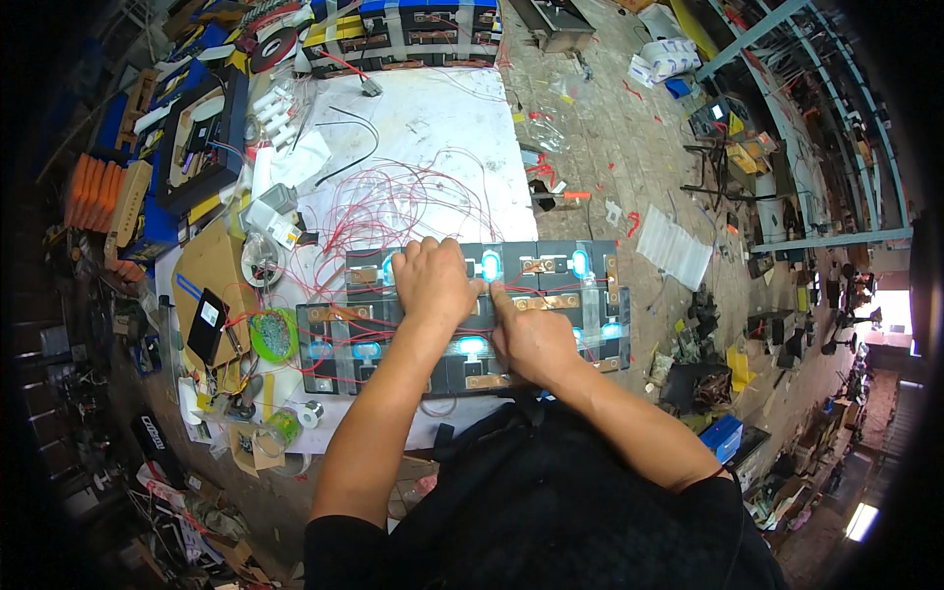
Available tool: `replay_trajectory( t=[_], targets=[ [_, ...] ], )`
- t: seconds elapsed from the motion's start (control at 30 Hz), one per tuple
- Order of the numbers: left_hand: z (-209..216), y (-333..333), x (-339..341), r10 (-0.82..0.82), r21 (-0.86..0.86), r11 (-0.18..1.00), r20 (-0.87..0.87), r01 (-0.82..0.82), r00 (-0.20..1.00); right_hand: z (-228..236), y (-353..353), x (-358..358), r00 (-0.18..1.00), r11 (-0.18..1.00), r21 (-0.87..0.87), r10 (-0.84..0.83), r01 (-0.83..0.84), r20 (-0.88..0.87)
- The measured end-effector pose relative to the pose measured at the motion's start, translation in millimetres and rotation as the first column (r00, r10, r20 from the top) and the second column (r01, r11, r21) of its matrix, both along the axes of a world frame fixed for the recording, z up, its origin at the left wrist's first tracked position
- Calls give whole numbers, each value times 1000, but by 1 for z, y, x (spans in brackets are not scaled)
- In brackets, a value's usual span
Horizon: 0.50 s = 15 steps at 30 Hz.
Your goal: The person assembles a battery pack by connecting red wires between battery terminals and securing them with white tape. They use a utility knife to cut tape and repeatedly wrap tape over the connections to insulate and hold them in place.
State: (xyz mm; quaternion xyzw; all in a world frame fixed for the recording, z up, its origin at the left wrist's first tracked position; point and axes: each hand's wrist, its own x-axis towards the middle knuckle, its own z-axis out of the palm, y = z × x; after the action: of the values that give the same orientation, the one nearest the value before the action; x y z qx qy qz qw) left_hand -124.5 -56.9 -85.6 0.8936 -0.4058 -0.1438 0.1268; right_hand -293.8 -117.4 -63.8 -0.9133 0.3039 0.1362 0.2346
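A worn, grey-brown floor (585, 128), scuffed and littered with scraps, fills the right of the frame, where a pale metal rack (836, 239) stands at upper right. A flat table (442, 108) with a white, smudged top runs from the upper middle down toward the person's black clothing. The battery pack (472, 320), two rows of smooth black blocks banded with glossy clear tape, lies in the centre of the frame. A similar pack (403, 44) with blue and yellow faces sits at the top. Bent brown cardboard (216, 261) lies at left.

The left hand (430, 282) rests on the pack, fingers bent downward and close together; whether they pinch anything I cannot tell. The right hand (539, 341), just beside it, has the index finger stretched onto the pack and the others curled; what they enclose is hidden.

Thin red wires (393, 197) loop in a loose tangle above the pack. A round green bowl (255, 339) stands left of it. Flat copper strips (546, 303) and glowing blue-white ovals (491, 265) dot the blocks.
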Motion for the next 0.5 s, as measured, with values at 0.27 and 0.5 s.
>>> replay_trajectory(
  t=[0.27,0.5],
  targets=[
    [-3,-1,0,-13,-3,1000,34,13,999,19,-9,12,986,988,84,138,-131,-94],
    [-1,0,-2,11,40,999,38,-12,999,17,-6,14,976,992,38,129,-124,-174]
  ],
)
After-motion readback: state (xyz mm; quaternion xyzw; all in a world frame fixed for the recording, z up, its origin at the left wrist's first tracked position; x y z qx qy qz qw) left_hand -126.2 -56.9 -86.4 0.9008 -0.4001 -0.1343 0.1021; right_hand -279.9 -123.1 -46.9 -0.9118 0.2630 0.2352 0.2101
